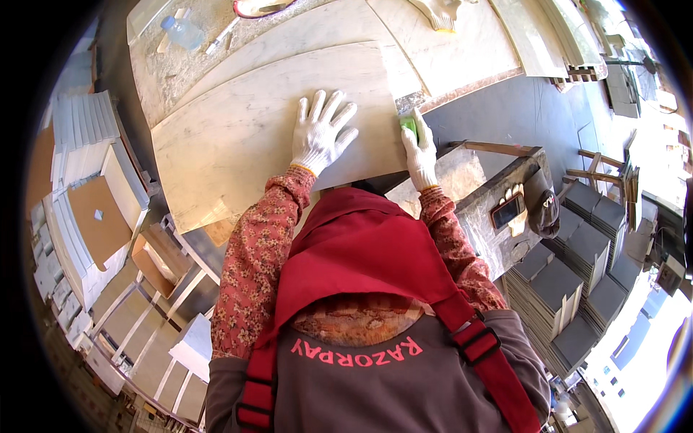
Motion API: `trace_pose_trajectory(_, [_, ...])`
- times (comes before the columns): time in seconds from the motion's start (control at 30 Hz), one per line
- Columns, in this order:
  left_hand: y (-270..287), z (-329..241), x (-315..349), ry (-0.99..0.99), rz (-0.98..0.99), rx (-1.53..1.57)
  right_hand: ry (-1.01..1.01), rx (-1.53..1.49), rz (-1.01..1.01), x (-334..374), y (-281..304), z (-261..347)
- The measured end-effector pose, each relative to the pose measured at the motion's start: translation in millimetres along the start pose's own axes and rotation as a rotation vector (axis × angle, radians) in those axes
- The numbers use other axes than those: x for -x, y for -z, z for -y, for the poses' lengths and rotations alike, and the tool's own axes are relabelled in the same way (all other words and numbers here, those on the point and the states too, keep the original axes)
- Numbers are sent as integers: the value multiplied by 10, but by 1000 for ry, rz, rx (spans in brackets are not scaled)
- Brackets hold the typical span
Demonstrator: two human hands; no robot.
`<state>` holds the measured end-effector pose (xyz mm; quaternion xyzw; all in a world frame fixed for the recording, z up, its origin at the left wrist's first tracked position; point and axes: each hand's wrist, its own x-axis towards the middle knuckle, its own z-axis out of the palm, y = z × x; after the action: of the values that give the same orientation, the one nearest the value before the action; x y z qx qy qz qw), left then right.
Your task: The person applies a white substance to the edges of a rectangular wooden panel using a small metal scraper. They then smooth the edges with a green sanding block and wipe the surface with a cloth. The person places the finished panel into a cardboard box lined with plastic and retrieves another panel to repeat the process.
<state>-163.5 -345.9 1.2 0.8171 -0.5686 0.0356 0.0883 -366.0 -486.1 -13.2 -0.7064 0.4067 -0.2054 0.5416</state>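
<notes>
A pale, grey-veined marble-like slab [238, 137] lies on the worktable before me. My left hand [323, 132], in a white knit glove with a yellow cuff edge, rests on the slab with its fingers spread. At the slab's right edge, my right hand [420, 150], gloved the same way, grips a small green block [409, 126] against that edge. Its thumb and fingers close round the block, so only part of the green shows.
More pale slabs [447, 54] lie beyond. A plastic bottle [182, 33] stands at the far left, a loose glove [439, 13] at the far edge. Right of me, a side table [476, 227] bears a phone [507, 211] and a dark pouch [540, 204]. Stacked grey tiles [556, 278] stand lower right.
</notes>
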Motion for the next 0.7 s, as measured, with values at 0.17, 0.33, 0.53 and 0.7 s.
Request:
trace_pose_trajectory(0.17, [-61,49,49,21,-15,-15,-64,24,155,638,334,-193])
trace_pose_trajectory(0.33, [-37,14,-10,-12,-24,51,71,-56,-58,-184,-59,87])
trace_pose_trajectory(0.53, [-82,71,64,3,-32,31,-172,-186,85,481,239,-135])
trace_pose_trajectory(0.7, [-31,24,-11,-8,-13,54,40,-74,-65,-129,-47,-32])
